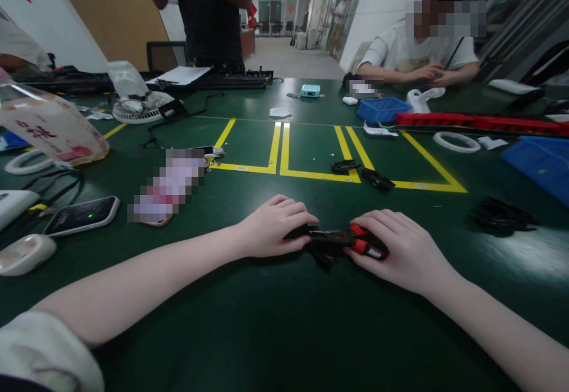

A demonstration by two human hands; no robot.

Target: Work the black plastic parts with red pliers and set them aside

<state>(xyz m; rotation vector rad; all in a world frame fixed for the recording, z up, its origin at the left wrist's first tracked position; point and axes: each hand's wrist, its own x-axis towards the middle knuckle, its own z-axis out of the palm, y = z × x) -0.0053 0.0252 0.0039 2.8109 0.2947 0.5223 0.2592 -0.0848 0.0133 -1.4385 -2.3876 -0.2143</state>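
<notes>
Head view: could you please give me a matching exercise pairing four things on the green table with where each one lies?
1 red-handled tool
2 phone
3 small blue bin
4 white fan

A far side, by the seated person
B in the right hand
C at the far left
D near left, screen up

Pairs: 1-B, 2-D, 3-A, 4-C

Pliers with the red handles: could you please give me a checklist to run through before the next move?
1. Right hand grips the pliers: ok, fingers wrap the red handles.
2. Left hand on the pliers' front end: ok, touching; whether it grips, cannot tell.
3. Black part under the pliers caught in them: cannot tell, hidden.
4. Pliers low on the table: ok.
5. Loose black pieces by the yellow lines lie apart from both hands: ok.
</notes>
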